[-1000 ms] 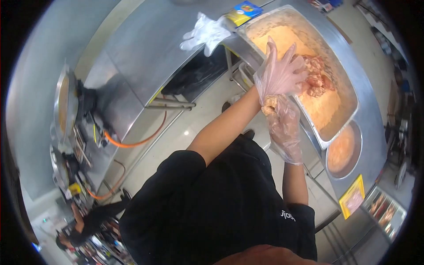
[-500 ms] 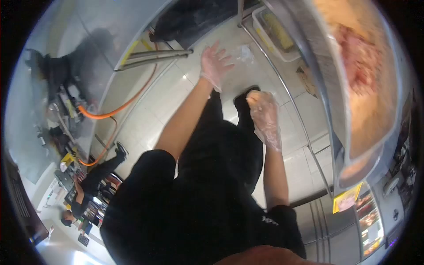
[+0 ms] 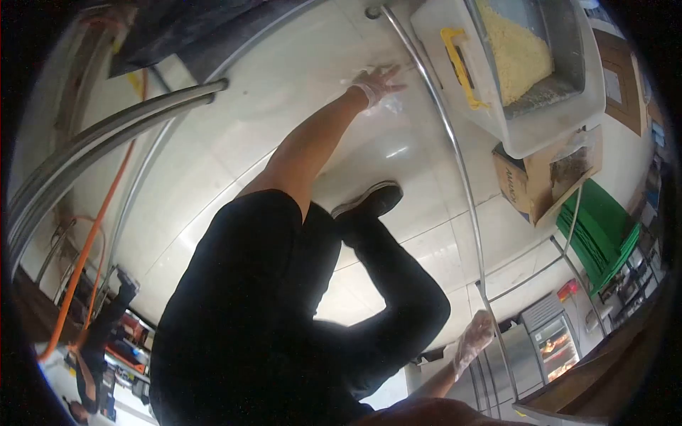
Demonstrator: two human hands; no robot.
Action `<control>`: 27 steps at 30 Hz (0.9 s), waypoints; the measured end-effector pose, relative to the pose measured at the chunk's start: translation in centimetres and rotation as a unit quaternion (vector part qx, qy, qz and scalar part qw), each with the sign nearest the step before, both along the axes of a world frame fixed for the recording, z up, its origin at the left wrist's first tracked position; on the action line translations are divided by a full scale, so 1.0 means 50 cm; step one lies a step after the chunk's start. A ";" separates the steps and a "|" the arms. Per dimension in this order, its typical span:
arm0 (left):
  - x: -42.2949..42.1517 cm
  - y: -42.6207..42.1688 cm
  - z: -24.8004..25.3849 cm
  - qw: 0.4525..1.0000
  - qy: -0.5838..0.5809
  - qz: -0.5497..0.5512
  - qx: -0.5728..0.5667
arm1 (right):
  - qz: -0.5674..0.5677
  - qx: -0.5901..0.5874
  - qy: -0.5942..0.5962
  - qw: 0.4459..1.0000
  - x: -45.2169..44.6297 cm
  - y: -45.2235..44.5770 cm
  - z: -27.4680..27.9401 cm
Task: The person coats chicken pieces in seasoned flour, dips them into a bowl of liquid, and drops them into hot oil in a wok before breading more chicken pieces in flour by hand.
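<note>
My left hand [image 3: 380, 85], in a thin clear glove, reaches down to the tiled floor with its fingers spread. Beside and partly under it lies a crumpled piece of clear plastic [image 3: 393, 105]; I cannot tell whether the hand touches it. Off to the lower right, my right hand [image 3: 474, 335], gloved the same way, is closed near a metal table leg [image 3: 455, 145]. Whatever it may hold is hidden by the fingers and the glove.
Right of the table frame stands a white bin [image 3: 522, 135] with a yellow latch and pale yellow shreds inside. Near it are a cardboard box [image 3: 522, 181] and folded green material [image 3: 600, 231]. Metal bars [image 3: 106, 135] and an orange hose [image 3: 96, 241] run along the left, beyond which another person [image 3: 89, 355] appears.
I have crouched lower and the view has tilted. My left hand has gone down to the plastic on the floor, while my right hand has swung out to the lower right.
</note>
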State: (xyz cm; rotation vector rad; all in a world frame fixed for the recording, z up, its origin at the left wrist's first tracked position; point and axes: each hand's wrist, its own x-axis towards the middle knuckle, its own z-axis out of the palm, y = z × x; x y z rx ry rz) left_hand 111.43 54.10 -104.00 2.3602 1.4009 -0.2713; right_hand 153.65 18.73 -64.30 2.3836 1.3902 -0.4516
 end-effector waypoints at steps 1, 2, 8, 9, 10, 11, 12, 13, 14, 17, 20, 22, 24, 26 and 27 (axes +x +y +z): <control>0.024 0.013 -0.058 1.000 -0.016 0.013 -0.003 | -0.036 0.035 -0.002 0.999 0.016 -0.038 -0.020; 0.030 0.009 -0.104 0.998 -0.034 0.042 -0.034 | -0.069 0.069 0.001 0.995 0.036 -0.088 -0.035; -0.154 -0.190 -0.114 0.952 -0.087 0.165 -0.243 | -0.085 0.265 0.196 0.940 0.070 -0.250 -0.051; -0.187 -0.175 0.067 0.940 -0.062 0.220 -0.254 | -0.084 0.184 0.203 0.958 0.061 -0.228 -0.010; -0.218 -0.185 0.160 0.960 -0.066 0.236 -0.133 | -0.076 0.101 0.207 0.970 0.045 -0.198 0.034; -0.243 -0.192 0.272 0.948 -0.111 0.286 -0.080 | -0.106 0.089 0.225 0.964 0.034 -0.185 0.060; -0.269 -0.194 0.394 0.930 -0.156 0.330 -0.029 | -0.175 0.107 0.269 0.941 0.017 -0.163 0.085; -0.282 -0.192 0.529 0.927 -0.171 0.333 -0.003 | -0.254 0.129 0.329 0.900 -0.001 -0.131 0.120; -0.291 -0.196 0.668 0.924 -0.185 0.334 0.018 | -0.291 0.139 0.372 0.870 -0.025 -0.101 0.166; -0.264 -0.192 1.026 0.804 -0.430 0.400 0.096 | 0.095 0.192 0.326 0.921 -0.167 0.090 0.391; -0.243 -0.100 1.447 0.798 -0.371 0.298 0.370 | 0.087 0.093 0.361 0.924 -0.279 0.223 0.597; -0.233 0.000 1.634 0.741 -0.348 0.323 0.475 | 0.128 0.205 0.429 0.870 -0.318 0.277 0.674; -0.241 0.107 1.720 0.718 -0.290 0.201 0.600 | 0.123 0.235 0.444 0.856 -0.348 0.330 0.772; -0.236 0.235 1.662 0.800 -0.280 0.263 0.461 | 0.129 0.271 0.444 0.844 -0.371 0.373 0.840; -0.241 0.317 1.552 0.874 -0.178 0.262 0.370 | 0.111 0.266 0.454 0.843 -0.379 0.389 0.858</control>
